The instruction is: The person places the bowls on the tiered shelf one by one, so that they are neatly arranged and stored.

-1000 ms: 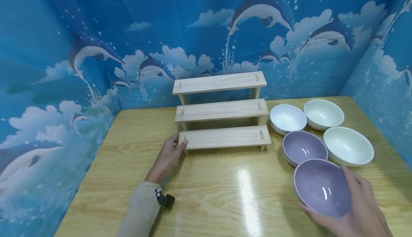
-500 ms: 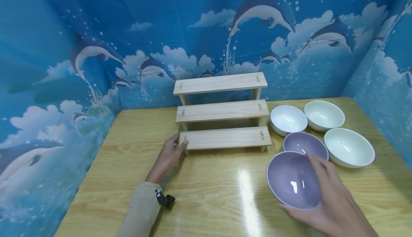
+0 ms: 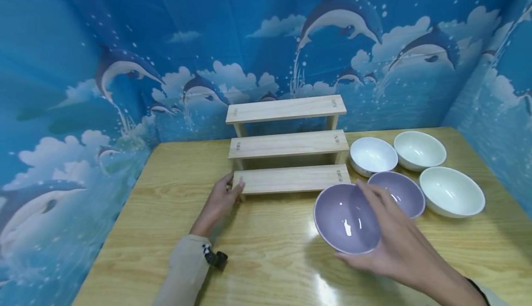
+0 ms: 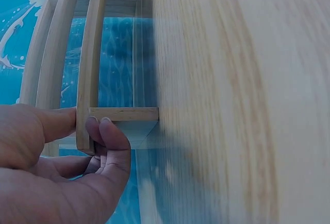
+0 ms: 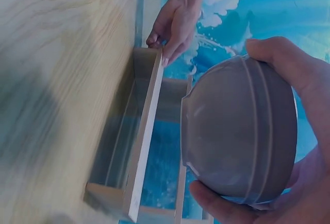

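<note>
A purple bowl (image 3: 347,220) is held above the table by my right hand (image 3: 396,241), thumb at the near side and fingers at the far side. In the right wrist view the bowl (image 5: 234,131) shows its outer wall and foot. My left hand (image 3: 217,204) grips the left end of the lowest step of a three-step wooden rack (image 3: 291,180). The left wrist view shows the thumb above the board and curled fingers (image 4: 111,136) beneath it, beside the leg. All three steps carry nothing.
Right of the rack, a second purple bowl (image 3: 401,195), partly hidden by my right hand, sits with a white bowl (image 3: 373,156) and two pale green bowls (image 3: 420,150) on the wooden table (image 3: 166,195). Dolphin-print cloth (image 3: 249,29) hangs behind and at both sides.
My right hand has carried the purple bowl leftward and somewhat farther from me, toward the front of the rack. The left hand keeps its grip on the lowest step.
</note>
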{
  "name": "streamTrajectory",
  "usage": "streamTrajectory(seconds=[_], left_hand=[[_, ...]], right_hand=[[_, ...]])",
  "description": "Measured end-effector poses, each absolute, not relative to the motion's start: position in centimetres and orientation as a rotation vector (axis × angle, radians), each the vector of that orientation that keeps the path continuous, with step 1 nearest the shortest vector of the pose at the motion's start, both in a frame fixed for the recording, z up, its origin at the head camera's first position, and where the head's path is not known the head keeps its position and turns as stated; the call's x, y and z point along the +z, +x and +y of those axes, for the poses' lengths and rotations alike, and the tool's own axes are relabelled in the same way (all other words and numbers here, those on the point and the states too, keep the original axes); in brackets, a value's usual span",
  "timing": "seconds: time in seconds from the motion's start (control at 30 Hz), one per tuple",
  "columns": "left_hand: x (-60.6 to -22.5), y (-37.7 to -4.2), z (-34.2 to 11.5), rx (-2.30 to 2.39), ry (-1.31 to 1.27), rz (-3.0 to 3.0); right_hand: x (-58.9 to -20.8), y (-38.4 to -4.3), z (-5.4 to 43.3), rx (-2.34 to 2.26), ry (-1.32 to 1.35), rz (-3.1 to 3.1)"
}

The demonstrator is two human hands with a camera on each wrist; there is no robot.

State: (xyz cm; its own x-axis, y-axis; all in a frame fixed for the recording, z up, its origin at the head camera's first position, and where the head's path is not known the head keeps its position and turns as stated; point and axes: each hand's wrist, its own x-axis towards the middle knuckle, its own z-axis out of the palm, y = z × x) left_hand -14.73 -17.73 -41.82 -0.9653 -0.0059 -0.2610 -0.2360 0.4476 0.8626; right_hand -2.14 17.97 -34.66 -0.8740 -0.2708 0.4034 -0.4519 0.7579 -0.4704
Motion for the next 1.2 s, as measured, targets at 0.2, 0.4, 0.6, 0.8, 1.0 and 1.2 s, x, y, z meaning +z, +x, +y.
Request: streamTrajectory(seconds=[0.2,0.4,0.6,0.8,1.0,1.2], left_hand=[[-41.8,-14.6,-17.7,1.548,-0.192,2.471],[-41.9,-14.6,-17.7,1.558,-0.214,2.466],[-41.9,-14.6,-17.6,1.564,-0.209,2.469],[-41.9,-14.6,-17.6,1.542,-0.199,2.491],[-41.8,-14.7,-17.6,1.549,-0.213,2.489],[-41.8,-14.5,-17.9,1.579,-0.175,2.486]], right_hand=[[-34.0,-3.3,16.9,0.843,0.608,-2.665],[-33.2,-4.2,15.7,0.864,0.680,-2.649],[-32.3,-5.2,14.4,0.910,0.711,-2.678],[-31.3,-6.7,13.3,0.951,0.766,-2.649],[-30.2,-8.1,12.0,0.959,0.803,-2.624],[-29.3,-9.6,10.7,0.987,0.843,-2.618]])
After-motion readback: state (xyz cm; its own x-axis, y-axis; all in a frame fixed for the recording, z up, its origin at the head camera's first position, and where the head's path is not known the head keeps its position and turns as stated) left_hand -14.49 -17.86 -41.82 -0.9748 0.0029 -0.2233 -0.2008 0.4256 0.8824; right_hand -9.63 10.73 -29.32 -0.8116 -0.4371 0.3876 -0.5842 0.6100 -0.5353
